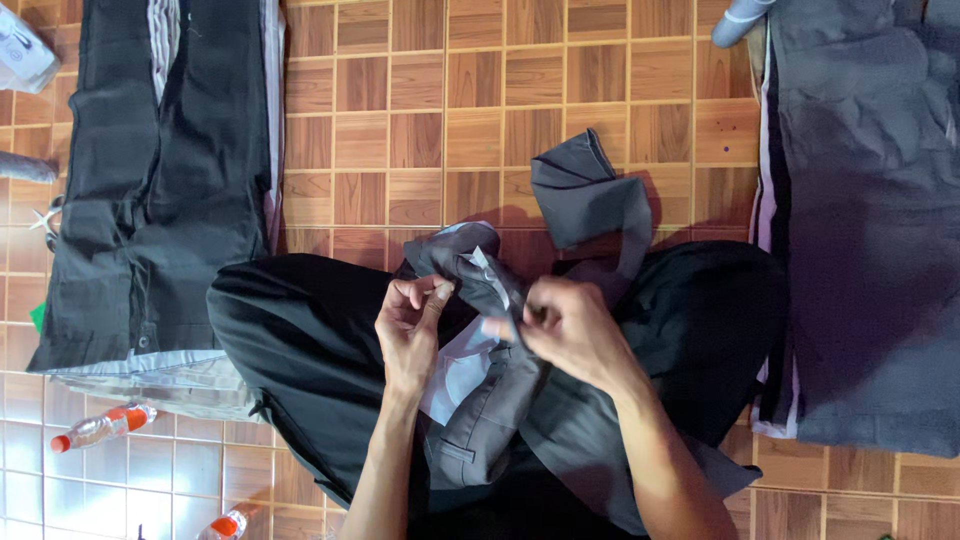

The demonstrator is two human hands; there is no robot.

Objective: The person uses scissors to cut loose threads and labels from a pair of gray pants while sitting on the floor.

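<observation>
both hands pinch grey trousers point(490, 400) mid-frame, left hand point(412, 325) at lining, right hand point(565, 330) on waistband fold; seam inspection underway; next calls for firmer spread. folded piles point(160, 180) flank wooden floor point(450, 110).

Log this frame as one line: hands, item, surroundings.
left hand: pinching grey garment | right hand: gripping same garment | lap: black cloth | floor: folded dark stacks, bottle

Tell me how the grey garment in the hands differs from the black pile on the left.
The grey garment is crumpled and bunched, gripped by the left hand and right hand; the black pile lies flat and folded, untouched. The garment is mid-grey with a pale lining showing; the pile is near black with pale edges. The garment rests on the lap, the pile on the tiled floor. Both are cloth.
</observation>
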